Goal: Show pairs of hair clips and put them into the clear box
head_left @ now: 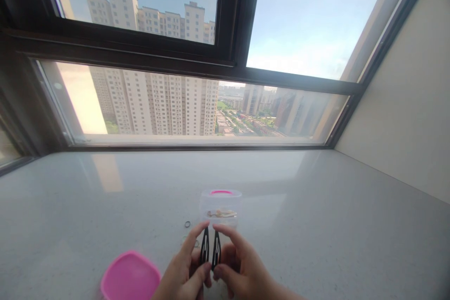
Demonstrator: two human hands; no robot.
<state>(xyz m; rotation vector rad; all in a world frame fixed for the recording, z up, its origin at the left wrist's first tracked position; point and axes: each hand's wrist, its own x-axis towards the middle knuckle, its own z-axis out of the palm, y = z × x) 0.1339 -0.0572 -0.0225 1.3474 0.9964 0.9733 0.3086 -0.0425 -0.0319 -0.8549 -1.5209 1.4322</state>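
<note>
Upright between thumb and index finger, a black snap hair clip is pinched in my left hand. My right hand grips a second black snap hair clip the same way. The two clips stand side by side with a narrow gap between them. Just beyond my fingertips lies a clear plastic case with a pink handle; light-coloured hair clips show in it. Small hair ties, among them a dark one, lie left of the case. My hands hide part of the case's near side.
A pink, rounded-square lid or dish sits at the lower left on the pale speckled counter. Dark window frames rise behind the counter, and a white wall bounds it on the right.
</note>
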